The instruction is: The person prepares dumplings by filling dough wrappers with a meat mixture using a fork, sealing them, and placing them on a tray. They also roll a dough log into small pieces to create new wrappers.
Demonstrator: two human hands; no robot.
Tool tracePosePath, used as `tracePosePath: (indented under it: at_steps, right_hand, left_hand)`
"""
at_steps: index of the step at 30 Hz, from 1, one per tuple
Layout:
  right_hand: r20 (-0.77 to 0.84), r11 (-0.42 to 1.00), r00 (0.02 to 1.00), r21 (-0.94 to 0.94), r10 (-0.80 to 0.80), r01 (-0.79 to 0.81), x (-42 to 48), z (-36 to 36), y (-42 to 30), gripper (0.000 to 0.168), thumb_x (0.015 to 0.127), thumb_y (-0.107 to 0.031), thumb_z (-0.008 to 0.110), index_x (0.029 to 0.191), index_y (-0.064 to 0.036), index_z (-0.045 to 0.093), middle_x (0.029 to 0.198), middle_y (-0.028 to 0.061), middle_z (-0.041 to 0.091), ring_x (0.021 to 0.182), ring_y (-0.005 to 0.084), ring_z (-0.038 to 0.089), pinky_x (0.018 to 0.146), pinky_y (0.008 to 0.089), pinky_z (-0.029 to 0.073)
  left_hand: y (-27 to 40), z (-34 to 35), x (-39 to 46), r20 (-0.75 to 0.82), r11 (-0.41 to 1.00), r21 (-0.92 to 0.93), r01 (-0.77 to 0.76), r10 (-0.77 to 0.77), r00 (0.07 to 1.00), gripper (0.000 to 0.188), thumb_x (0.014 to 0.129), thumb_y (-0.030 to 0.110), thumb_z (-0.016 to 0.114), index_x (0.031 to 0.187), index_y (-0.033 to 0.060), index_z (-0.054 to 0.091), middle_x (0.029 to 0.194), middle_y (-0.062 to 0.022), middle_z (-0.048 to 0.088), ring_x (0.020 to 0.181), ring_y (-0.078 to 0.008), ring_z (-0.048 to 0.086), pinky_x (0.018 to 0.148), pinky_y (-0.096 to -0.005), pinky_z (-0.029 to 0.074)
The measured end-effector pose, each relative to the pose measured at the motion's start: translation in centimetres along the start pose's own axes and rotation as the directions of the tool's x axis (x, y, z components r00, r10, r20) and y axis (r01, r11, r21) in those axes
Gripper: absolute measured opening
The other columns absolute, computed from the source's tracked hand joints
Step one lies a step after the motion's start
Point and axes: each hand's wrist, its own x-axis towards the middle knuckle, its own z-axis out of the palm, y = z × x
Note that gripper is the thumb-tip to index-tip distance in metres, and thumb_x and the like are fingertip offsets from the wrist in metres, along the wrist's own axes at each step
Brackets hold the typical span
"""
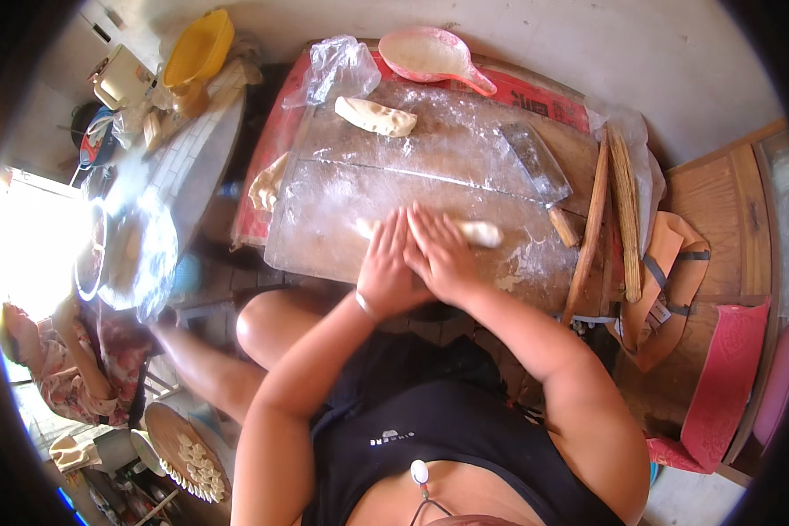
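A roll of dough [481, 234] lies on the floured wooden board [329, 246], its two ends showing on either side of my hands. My left hand [388, 266], with a bracelet at the wrist, rests flat over the roll. Against it, my right hand [444, 256] also presses flat on the dough, and the fingertips of both hands nearly meet. The palms hide the middle of the roll. Farther back on the board is a thicker piece of dough [376, 117]. A cleaver [536, 161] with a wooden handle lies to the right.
A rolling pin [590, 227] and a bundle of stalks [624, 210] lie along the right edge. At the back are a pink ladle [427, 54] and a plastic bag [342, 69]. Shaped dough pieces sit on a round board [171, 421] lower left, near another person [82, 368].
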Motion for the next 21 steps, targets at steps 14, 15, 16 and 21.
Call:
tracePosePath:
  at_steps: [14,15,16,21]
  right_hand:
    - [0.132,0.988,0.991,-0.154,0.038,-0.017,-4.3,-3.5,3.1,0.068,0.096,-0.055,0.034,0.149,-0.013,0.028,0.156,0.0123,0.023,0.143,0.0316,0.022,0.117,0.0479,0.010]
    - [0.087,0.972,0.996,-0.233,0.033,-0.012,-2.4,-3.2,3.1,0.067,0.097,-0.055,0.032,0.148,-0.012,0.030,0.155,0.0132,0.024,0.143,0.0304,0.022,0.117,0.0466,0.014]
    - [0.059,0.966,0.997,-0.256,0.056,-0.039,-0.1,-2.4,4.2,0.067,0.097,-0.055,0.032,0.148,-0.011,0.031,0.155,0.0133,0.025,0.143,0.0306,0.022,0.117,0.0465,0.014]
    - [-0.149,0.915,0.977,-0.351,0.155,-0.199,5.6,-2.8,8.7,0.065,0.097,-0.054,0.035,0.145,-0.010,0.037,0.154,0.0144,0.027,0.142,0.0319,0.024,0.116,0.0491,0.015]
  left_hand:
    - [-1.4,-2.5,-2.9,0.086,1.000,-0.007,-0.020,0.021,0.996,0.105,0.075,0.076,0.050,0.146,0.0008,0.030,0.151,-0.0215,0.028,0.142,-0.0353,0.024,0.114,-0.0503,0.019]
    - [-2.4,-1.9,-2.0,0.058,0.999,0.038,-0.019,0.017,0.998,0.105,0.076,0.076,0.050,0.145,0.0000,0.031,0.151,-0.0221,0.028,0.142,-0.0361,0.023,0.114,-0.0509,0.019]
    - [-3.5,-1.4,-0.5,0.026,0.995,0.094,0.022,-0.024,0.999,0.105,0.076,0.076,0.048,0.145,-0.0011,0.031,0.151,-0.0228,0.027,0.143,-0.0359,0.022,0.115,-0.0507,0.017]
    - [-4.8,-0.1,7.4,-0.135,0.975,0.113,0.192,-0.176,0.975,0.103,0.075,0.074,0.052,0.143,-0.0013,0.034,0.151,-0.0251,0.026,0.143,-0.0375,0.018,0.115,-0.0543,0.014]
